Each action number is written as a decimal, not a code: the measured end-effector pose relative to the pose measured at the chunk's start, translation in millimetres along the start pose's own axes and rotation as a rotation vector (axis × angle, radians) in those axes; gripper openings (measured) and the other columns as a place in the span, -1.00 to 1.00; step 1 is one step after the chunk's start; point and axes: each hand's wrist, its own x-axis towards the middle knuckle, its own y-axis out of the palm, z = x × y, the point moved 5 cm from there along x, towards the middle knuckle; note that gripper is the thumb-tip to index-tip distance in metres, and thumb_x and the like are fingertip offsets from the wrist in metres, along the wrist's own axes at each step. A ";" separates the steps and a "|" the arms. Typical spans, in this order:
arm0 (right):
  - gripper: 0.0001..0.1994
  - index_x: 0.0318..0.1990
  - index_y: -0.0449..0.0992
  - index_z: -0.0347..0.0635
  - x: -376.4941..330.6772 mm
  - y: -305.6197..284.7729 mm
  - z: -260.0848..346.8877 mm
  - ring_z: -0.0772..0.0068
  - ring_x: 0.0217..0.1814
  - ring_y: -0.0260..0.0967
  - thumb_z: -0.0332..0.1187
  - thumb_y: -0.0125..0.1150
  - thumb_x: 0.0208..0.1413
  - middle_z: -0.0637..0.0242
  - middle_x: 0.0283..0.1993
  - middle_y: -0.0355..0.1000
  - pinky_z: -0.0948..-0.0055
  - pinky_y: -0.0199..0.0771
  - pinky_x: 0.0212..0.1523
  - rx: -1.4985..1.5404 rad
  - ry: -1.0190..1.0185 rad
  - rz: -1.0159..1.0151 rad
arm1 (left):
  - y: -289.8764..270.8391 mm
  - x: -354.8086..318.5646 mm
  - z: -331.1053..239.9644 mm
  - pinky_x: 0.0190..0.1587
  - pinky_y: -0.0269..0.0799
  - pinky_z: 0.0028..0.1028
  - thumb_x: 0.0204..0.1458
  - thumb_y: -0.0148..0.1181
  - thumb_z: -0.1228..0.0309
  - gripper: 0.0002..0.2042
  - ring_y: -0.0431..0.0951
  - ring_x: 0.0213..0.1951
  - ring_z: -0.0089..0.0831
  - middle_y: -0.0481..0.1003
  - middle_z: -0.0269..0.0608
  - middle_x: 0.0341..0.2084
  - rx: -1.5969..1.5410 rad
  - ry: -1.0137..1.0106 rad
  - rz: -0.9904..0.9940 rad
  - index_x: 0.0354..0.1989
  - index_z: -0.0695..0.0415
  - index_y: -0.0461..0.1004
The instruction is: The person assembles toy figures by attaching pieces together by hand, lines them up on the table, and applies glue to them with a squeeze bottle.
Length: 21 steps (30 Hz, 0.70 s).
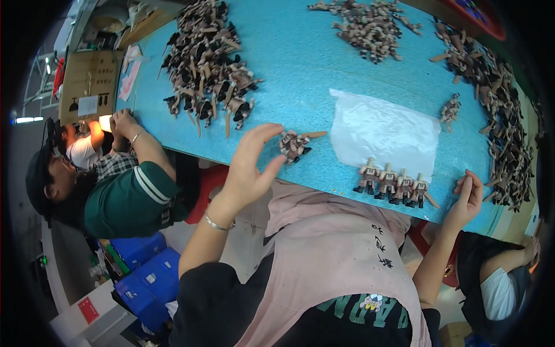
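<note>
A small brown and tan plastic toy figure (295, 144) lies on the turquoise counter (300, 75), close to its near edge, with a bare stretch of counter around it. The left hand (250, 168) hovers just left of this figure, fingers (263, 134) spread wide and curved toward it, gripping nothing. To the figure's right lies a flat clear plastic bag (384, 130), and beyond it, along the near edge, a row of four standing figures (393, 185). The right hand (467, 199) rests at the edge just right of that row, fingers loosely curled and empty. Farther from the figure, heaps of like figures lie at the upper left (205, 63), top middle (370, 26) and far right (497, 121). A co-worker's hands (122, 124) touch the counter's left edge.
</note>
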 end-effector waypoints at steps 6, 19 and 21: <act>-0.83 -0.14 0.48 -0.29 -1.3 0.6 -4.6 0.72 -0.46 0.14 -0.41 0.00 0.26 0.44 -0.42 0.33 0.71 0.13 -0.43 -0.046 -0.020 0.023 | 16.2 -8.9 1.8 0.16 0.19 -0.21 -0.23 0.32 0.49 -0.34 0.29 0.12 -0.03 0.31 0.02 0.11 0.062 0.049 0.018 0.16 0.22 0.26; -0.85 -0.16 0.46 -0.31 -2.5 3.5 19.2 0.67 -0.44 0.20 -0.45 -0.01 0.23 0.39 -0.40 0.35 0.68 0.18 -0.42 -0.064 -0.012 -0.024 | 19.1 5.0 -13.0 0.01 0.30 -0.40 -0.16 0.35 0.43 -0.43 0.40 -0.02 -0.32 0.37 -0.05 0.08 -0.444 -0.073 0.156 0.09 0.21 0.31; -0.85 -0.15 0.45 -0.32 -12.6 14.7 50.9 0.66 -0.43 0.21 -0.47 -0.01 0.23 0.38 -0.38 0.36 0.66 0.21 -0.41 -0.029 -0.033 -0.052 | 16.3 8.9 -25.1 0.01 0.29 -0.39 -0.17 0.37 0.41 -0.41 0.40 -0.02 -0.32 0.37 -0.04 0.09 -0.484 0.001 0.147 0.10 0.20 0.29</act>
